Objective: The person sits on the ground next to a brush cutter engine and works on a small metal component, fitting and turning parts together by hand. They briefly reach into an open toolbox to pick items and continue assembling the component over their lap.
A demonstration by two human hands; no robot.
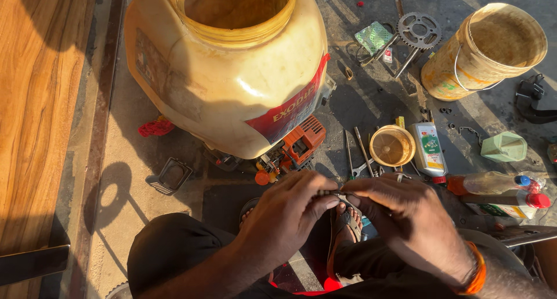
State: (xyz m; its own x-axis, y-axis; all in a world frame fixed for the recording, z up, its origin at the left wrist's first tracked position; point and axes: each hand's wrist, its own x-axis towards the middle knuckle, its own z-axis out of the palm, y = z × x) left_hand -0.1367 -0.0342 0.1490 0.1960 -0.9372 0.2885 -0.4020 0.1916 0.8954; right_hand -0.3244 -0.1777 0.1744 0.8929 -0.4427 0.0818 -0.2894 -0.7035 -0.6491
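Observation:
My left hand [287, 215] and my right hand [406, 215] meet in front of my knees. Together they pinch a small thin metal part [332, 193] between their fingertips; its shape is mostly hidden by the fingers. My right wrist wears an orange band [477, 271]. Just beyond my hands stands a large cream plastic sprayer tank [229, 72] with an open round mouth and a red label, and a small orange engine [301, 142] sits at its base.
Pliers and spanners [357, 154], a round yellow strainer cup [391, 146], a white oil bottle [429, 149], plastic bottles [493, 184], a sprocket [419, 30], a yellow bucket [487, 49] and a green cap [503, 147] lie on the concrete floor. A wooden board [40, 101] runs along the left.

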